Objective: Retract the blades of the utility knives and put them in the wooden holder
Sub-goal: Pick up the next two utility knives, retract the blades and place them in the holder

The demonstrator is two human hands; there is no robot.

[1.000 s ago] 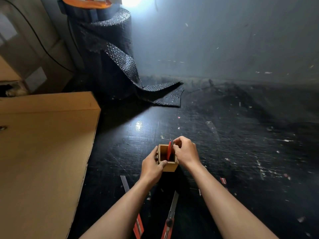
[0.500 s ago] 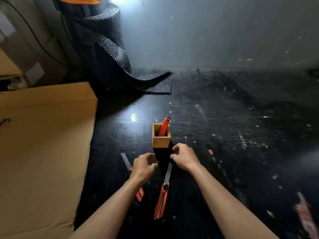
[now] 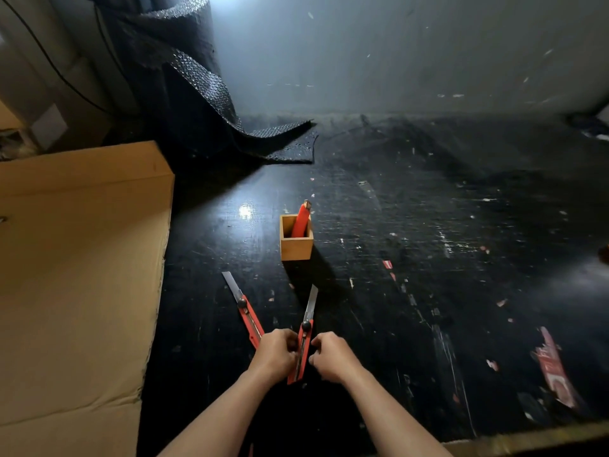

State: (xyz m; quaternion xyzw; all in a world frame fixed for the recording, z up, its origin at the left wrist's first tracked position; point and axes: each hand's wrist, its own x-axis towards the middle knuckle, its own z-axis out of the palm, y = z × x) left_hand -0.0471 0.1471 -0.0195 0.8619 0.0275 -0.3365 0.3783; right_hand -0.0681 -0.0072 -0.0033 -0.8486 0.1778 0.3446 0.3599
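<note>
Red utility knife [image 3: 302, 349] between both hands, left hand [image 3: 276, 352] and right hand [image 3: 331, 356] gripping it

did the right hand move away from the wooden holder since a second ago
Yes. The right hand was at the holder rim a second ago; now it is well nearer the person, beside the knife lying on the table, with the holder standing apart.

The black bench [image 3: 428, 258] lies open right of the wooden holder [image 3: 296, 247] and between it and the hands. A cardboard box [image 3: 82, 258] blocks the left side; a bubble-wrap roll [image 3: 184, 87] stands behind. One knife [image 3: 244, 309] lies with blade out, near the left hand [image 3: 276, 352].
</note>
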